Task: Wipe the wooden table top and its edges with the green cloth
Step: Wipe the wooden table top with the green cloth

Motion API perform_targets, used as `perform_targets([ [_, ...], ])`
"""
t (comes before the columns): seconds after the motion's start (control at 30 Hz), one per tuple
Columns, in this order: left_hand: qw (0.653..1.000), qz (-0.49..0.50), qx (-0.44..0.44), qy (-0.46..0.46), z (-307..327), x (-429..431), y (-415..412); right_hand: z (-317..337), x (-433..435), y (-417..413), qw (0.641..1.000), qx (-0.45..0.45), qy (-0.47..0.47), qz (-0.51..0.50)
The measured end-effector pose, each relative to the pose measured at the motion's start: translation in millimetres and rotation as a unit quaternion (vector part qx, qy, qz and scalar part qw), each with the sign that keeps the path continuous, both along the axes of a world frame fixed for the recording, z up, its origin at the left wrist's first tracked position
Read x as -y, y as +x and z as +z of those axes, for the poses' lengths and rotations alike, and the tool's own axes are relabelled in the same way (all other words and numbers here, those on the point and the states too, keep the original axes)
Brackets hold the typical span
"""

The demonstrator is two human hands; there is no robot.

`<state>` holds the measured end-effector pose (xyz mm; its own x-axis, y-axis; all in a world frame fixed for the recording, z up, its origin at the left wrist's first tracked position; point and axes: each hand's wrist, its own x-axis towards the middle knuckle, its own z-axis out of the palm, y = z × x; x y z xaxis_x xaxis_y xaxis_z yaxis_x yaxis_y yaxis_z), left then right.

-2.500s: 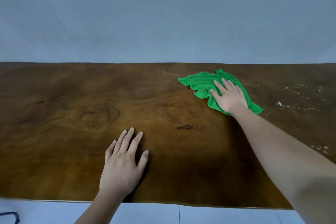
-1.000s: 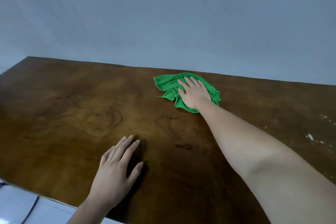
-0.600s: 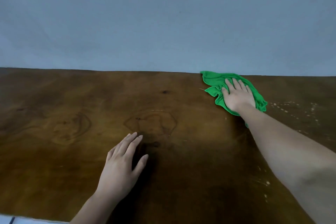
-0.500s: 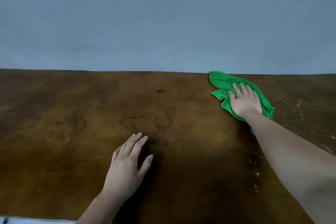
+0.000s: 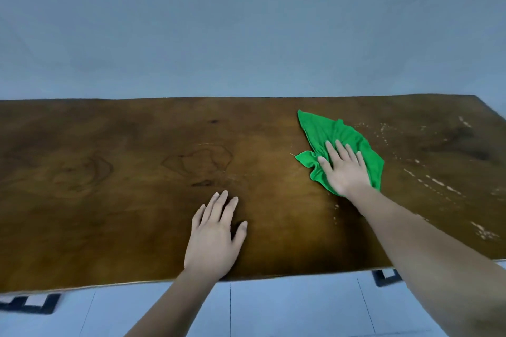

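Observation:
A dark brown wooden table top (image 5: 131, 172) with grain rings spans the view. The green cloth (image 5: 325, 131) lies crumpled on its right half, one corner pointing toward the far edge. My right hand (image 5: 345, 169) presses flat on the cloth's near part, fingers spread, palm down. My left hand (image 5: 215, 235) rests flat on the bare wood near the front edge, holding nothing. Pale specks and streaks (image 5: 435, 180) mark the wood to the right of the cloth.
A plain grey-blue wall (image 5: 246, 30) rises right behind the table's far edge. The table's right corner (image 5: 476, 97) shows at upper right. Below the front edge lie pale floor tiles (image 5: 287, 306) and dark table feet (image 5: 386, 278).
My right hand has dragged the cloth from the far edge back toward me, leaving a corner trailing. My view has pulled back, so the front edge and floor show. The left hand stays planted.

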<state>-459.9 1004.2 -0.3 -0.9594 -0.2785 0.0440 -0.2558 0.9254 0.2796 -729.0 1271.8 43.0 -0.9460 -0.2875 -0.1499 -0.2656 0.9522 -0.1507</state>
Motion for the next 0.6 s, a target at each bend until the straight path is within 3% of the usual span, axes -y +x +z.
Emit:
perform_targets([
  [0.37,0.999,0.017,0.006,-0.042,-1.7,-1.6,0.4,-8.7,-39.2,38.5,0.997,0.024,-0.065,0.022],
  [0.6,0.997,0.057,0.005,-0.046,17.4,-34.1,-15.4,-5.5,-63.3,1.7,0.991,-0.074,-0.031,0.109],
])
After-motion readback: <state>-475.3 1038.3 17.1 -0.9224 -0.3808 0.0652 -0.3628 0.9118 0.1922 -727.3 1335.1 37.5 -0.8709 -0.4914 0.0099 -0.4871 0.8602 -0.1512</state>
